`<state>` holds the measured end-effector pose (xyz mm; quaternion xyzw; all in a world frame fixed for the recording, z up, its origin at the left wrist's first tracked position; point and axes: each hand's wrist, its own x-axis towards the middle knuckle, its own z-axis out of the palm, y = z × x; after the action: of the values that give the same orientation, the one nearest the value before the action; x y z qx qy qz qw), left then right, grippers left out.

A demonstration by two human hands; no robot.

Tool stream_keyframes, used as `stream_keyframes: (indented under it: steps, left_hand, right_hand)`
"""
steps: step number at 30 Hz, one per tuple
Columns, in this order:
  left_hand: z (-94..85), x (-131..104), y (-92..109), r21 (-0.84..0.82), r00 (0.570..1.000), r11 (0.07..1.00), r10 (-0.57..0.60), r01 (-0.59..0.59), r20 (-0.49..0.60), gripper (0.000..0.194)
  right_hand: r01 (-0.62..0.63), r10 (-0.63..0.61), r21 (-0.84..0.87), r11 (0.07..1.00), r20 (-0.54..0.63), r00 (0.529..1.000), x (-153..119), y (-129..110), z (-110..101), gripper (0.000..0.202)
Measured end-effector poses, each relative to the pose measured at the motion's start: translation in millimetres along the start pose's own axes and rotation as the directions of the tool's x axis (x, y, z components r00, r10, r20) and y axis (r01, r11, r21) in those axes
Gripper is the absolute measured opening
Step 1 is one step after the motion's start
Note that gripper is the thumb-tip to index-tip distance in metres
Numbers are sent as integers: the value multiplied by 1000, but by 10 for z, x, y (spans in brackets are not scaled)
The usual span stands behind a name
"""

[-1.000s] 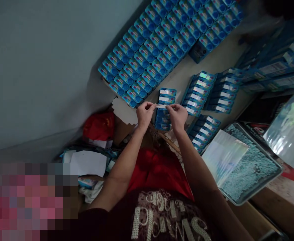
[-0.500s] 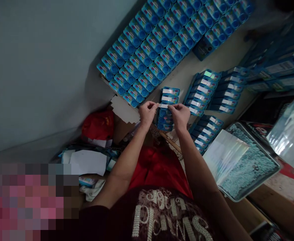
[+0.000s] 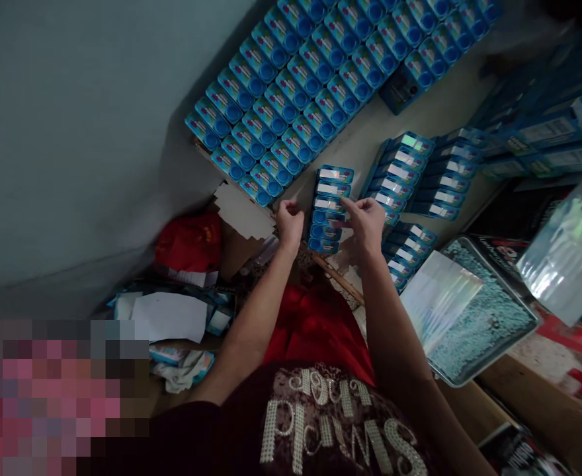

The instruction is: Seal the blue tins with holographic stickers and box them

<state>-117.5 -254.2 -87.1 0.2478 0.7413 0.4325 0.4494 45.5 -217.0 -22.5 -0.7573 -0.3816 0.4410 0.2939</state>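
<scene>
A short row of small blue boxes lies in front of me, and the three farthest boxes each bear a white label strip. My right hand is at the right end of the third label, its index finger stretched to it. Below that finger, a thin pinkish strip sticks out from the hand; its detail is blurred. Left of the row, apart from the boxes, my left hand is closed with fingers curled, and nothing shows in it.
Many blue packs stand in tight rows along the wall. More labelled boxes are grouped to the right. A sheet of shiny strips rests over a tray of small pale-blue pieces. A red bag lies at left.
The white label strip, earlier stretched between both hands, now lies on the third box. My left hand has let go of it and drawn back left; my right hand has shifted slightly right.
</scene>
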Motion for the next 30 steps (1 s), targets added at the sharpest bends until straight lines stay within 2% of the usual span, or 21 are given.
stream_keyframes:
  steps: [2, 5, 8, 10, 12, 14, 19, 22, 27, 30]
  left_hand:
    - [-125, -184, 87, -2, 1000, 1000, 17, -17, 0, 23]
    - [-213, -485, 213, -136, 973, 990, 4, 28, 231, 44]
    - [-148, -660, 314, -256, 919, 955, -38, 149, 392, 73]
    - [-75, -688, 374, -281, 898, 931, -96, 234, 429, 69]
    - [-36, -675, 429, -284, 890, 915, -144, 287, 432, 60]
    - [-56, -645, 474, -262, 897, 920, -167, 291, 410, 54]
    - [-282, -537, 533, -138, 930, 973, -126, 184, 346, 42]
    - [-377, -450, 546, -51, 954, 994, -82, 101, 288, 34]
    - [-371, -286, 531, 134, 978, 988, 43, -71, 203, 20]
    - [-354, -202, 493, 164, 977, 982, 55, -90, 206, 18]
  right_hand:
    - [-18, 19, 34, 999, -40, 999, -65, -92, -28, 44]
    - [-32, 35, 78, 996, -37, 999, -150, -217, -30, 48]
    - [-49, 49, 143, 988, 5, 999, -195, -290, 2, 51]
    - [-48, 45, 158, 986, 20, 999, -208, -304, 18, 53]
    - [-43, 38, 173, 984, 35, 999, -219, -294, 10, 55]
    - [-57, 43, 208, 977, 72, 996, -240, -268, -33, 56]
    - [-91, 43, 271, 958, 180, 983, -372, -179, -179, 57]
    - [-74, 51, 279, 957, 88, 995, -459, -118, -133, 52]
    - [24, -13, 179, 984, -65, 998, -486, -44, 125, 38]
    - [66, -54, 112, 991, -106, 993, -458, -14, 222, 33]
